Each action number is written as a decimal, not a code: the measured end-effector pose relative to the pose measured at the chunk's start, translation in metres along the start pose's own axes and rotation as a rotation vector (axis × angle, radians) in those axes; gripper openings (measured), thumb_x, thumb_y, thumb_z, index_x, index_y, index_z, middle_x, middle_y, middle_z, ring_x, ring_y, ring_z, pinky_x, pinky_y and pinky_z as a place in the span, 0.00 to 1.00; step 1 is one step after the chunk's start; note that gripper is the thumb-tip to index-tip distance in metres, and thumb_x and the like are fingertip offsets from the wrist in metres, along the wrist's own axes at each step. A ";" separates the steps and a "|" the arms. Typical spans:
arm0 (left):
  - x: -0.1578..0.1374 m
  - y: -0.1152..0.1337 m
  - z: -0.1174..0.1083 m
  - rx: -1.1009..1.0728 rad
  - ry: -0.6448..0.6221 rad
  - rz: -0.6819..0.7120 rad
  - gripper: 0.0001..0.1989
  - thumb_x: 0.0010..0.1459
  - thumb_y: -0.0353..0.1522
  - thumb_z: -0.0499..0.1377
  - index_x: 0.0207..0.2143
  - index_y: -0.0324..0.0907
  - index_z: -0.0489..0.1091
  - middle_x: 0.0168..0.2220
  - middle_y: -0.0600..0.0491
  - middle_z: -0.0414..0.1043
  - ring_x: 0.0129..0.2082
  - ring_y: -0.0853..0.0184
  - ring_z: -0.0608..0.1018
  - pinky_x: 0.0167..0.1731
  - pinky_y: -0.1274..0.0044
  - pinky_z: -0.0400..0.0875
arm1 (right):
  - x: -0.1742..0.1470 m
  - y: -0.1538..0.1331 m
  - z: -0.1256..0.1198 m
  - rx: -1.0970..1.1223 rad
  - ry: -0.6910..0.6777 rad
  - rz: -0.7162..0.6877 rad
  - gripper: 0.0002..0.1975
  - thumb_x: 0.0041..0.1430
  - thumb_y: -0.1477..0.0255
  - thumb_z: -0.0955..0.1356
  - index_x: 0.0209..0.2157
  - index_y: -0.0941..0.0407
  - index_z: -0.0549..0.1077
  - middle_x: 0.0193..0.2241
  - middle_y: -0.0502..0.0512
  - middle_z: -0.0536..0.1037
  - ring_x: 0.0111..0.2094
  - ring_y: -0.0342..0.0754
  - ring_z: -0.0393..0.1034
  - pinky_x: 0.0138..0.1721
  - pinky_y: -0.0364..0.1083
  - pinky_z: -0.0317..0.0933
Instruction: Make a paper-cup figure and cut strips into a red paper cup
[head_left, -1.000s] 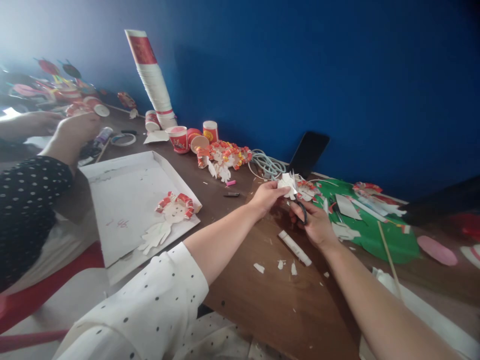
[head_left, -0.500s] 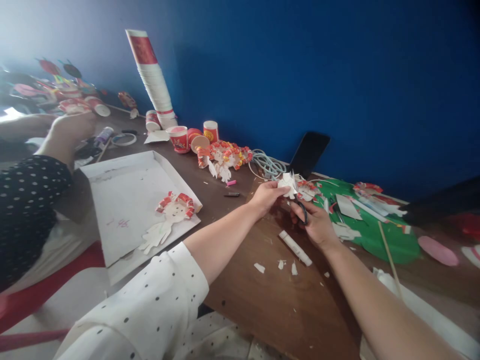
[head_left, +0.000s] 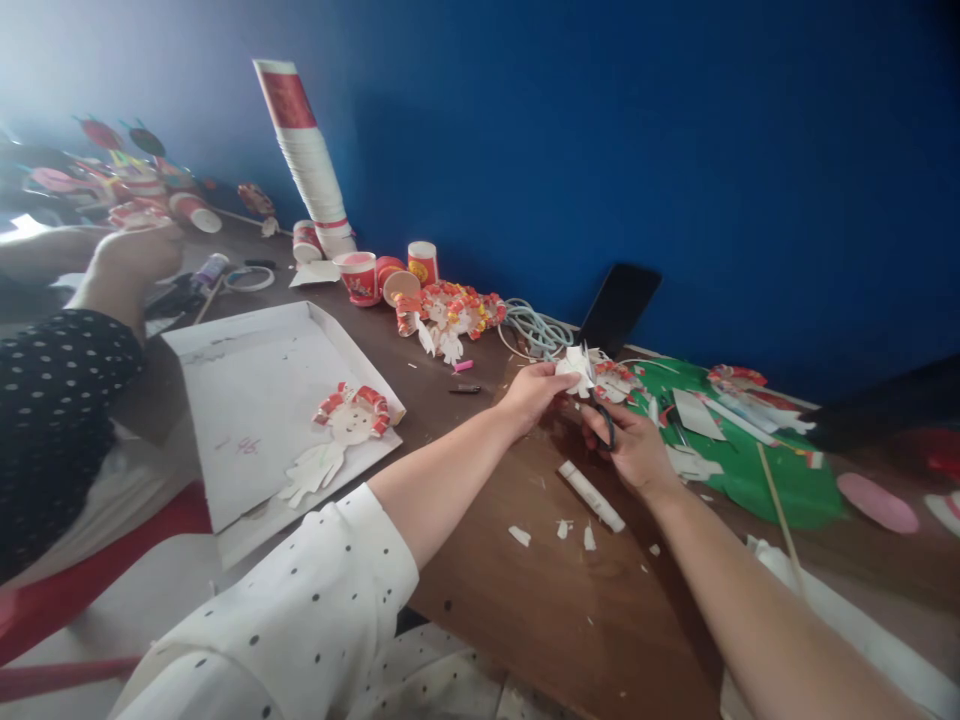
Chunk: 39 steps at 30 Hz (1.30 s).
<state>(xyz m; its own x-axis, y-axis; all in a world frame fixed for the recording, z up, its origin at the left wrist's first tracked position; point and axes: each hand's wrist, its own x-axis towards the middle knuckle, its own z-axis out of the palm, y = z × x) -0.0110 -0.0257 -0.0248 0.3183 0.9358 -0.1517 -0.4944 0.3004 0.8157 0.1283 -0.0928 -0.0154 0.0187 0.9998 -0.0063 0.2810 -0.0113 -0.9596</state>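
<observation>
Between the thumb and fingers of my left hand (head_left: 534, 394) is a white paper cutout (head_left: 573, 370). My right hand (head_left: 634, 448) grips dark-handled scissors (head_left: 604, 424), their blades up against the cutout's right edge. Below my hands a white glue stick (head_left: 591, 496) lies on the brown table (head_left: 517, 610), with small paper scraps (head_left: 564, 528) around it. Just behind the cutout is a red-and-white paper ring piece (head_left: 616, 382), partly hidden.
To my left, a white tray (head_left: 255, 400) holds a paper doll (head_left: 351, 420). Behind stand paper cups (head_left: 360, 280), a tall leaning cup stack (head_left: 311, 165) and a phone (head_left: 621, 305) against the wall. Green sheets (head_left: 780, 490) lie right. A co-worker's hands (head_left: 139, 260) work at far left.
The scissors and the cutout stay almost in place, with the cutout shifting very slightly. At far left, the co-worker's hands have moved a little to the left.
</observation>
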 end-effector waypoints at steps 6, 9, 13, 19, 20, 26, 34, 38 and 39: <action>0.001 -0.001 -0.001 0.012 0.006 0.005 0.09 0.45 0.30 0.67 0.29 0.34 0.72 0.22 0.54 0.70 0.18 0.77 0.68 0.20 0.83 0.60 | -0.001 -0.002 0.000 0.006 -0.011 0.015 0.19 0.49 0.53 0.71 0.32 0.56 0.76 0.18 0.49 0.70 0.18 0.41 0.60 0.18 0.41 0.51; 0.002 -0.002 -0.002 0.022 0.008 0.013 0.09 0.46 0.30 0.66 0.29 0.34 0.72 0.22 0.54 0.70 0.18 0.77 0.68 0.20 0.83 0.60 | 0.000 0.001 -0.002 -0.007 -0.026 0.003 0.18 0.50 0.54 0.70 0.27 0.56 0.74 0.18 0.49 0.70 0.18 0.41 0.60 0.19 0.42 0.52; 0.005 -0.004 -0.004 0.042 0.003 0.007 0.08 0.47 0.30 0.66 0.28 0.34 0.71 0.21 0.55 0.70 0.18 0.77 0.68 0.20 0.83 0.60 | 0.002 0.004 -0.004 -0.030 -0.035 -0.002 0.18 0.50 0.53 0.70 0.24 0.55 0.74 0.18 0.50 0.70 0.19 0.43 0.62 0.20 0.42 0.54; 0.003 0.001 -0.004 0.063 -0.018 -0.026 0.08 0.47 0.29 0.66 0.28 0.34 0.71 0.22 0.55 0.69 0.17 0.78 0.67 0.20 0.83 0.61 | 0.000 -0.002 -0.005 -0.052 -0.040 -0.005 0.18 0.51 0.54 0.70 0.23 0.55 0.73 0.18 0.50 0.70 0.19 0.43 0.61 0.22 0.44 0.56; 0.002 0.002 -0.004 0.060 -0.018 -0.028 0.08 0.46 0.30 0.66 0.27 0.34 0.70 0.22 0.55 0.69 0.17 0.78 0.67 0.20 0.83 0.61 | 0.000 -0.003 -0.005 -0.051 -0.040 -0.006 0.18 0.51 0.54 0.70 0.23 0.55 0.73 0.18 0.50 0.70 0.19 0.43 0.61 0.22 0.44 0.56; 0.000 0.004 -0.003 0.043 -0.014 -0.033 0.07 0.47 0.28 0.65 0.27 0.34 0.70 0.20 0.56 0.68 0.16 0.79 0.66 0.20 0.83 0.60 | 0.000 -0.003 -0.006 -0.054 -0.037 -0.012 0.18 0.51 0.54 0.70 0.22 0.55 0.73 0.18 0.50 0.70 0.19 0.42 0.60 0.21 0.44 0.54; 0.000 0.004 -0.002 0.034 -0.013 -0.041 0.04 0.49 0.26 0.63 0.28 0.33 0.71 0.22 0.54 0.69 0.17 0.79 0.67 0.20 0.83 0.61 | 0.001 0.001 -0.006 -0.041 -0.039 -0.020 0.18 0.50 0.53 0.70 0.24 0.55 0.74 0.17 0.49 0.70 0.18 0.42 0.61 0.19 0.43 0.53; 0.001 0.004 -0.002 0.029 -0.021 -0.039 0.04 0.49 0.26 0.63 0.27 0.34 0.70 0.21 0.55 0.69 0.17 0.78 0.67 0.20 0.83 0.60 | 0.001 0.001 -0.005 -0.017 -0.035 0.014 0.18 0.50 0.53 0.70 0.29 0.55 0.76 0.17 0.49 0.70 0.18 0.42 0.60 0.18 0.43 0.52; 0.001 0.003 -0.002 0.026 -0.022 -0.038 0.05 0.49 0.26 0.63 0.27 0.34 0.70 0.21 0.55 0.68 0.17 0.78 0.67 0.20 0.83 0.60 | 0.000 0.000 -0.005 -0.012 -0.035 0.026 0.19 0.50 0.53 0.70 0.30 0.55 0.76 0.17 0.49 0.70 0.18 0.42 0.60 0.18 0.43 0.52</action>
<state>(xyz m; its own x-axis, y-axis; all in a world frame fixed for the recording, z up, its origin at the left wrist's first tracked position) -0.0143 -0.0234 -0.0235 0.3546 0.9193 -0.1709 -0.4600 0.3307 0.8240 0.1327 -0.0924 -0.0138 -0.0078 0.9991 -0.0410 0.2919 -0.0369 -0.9557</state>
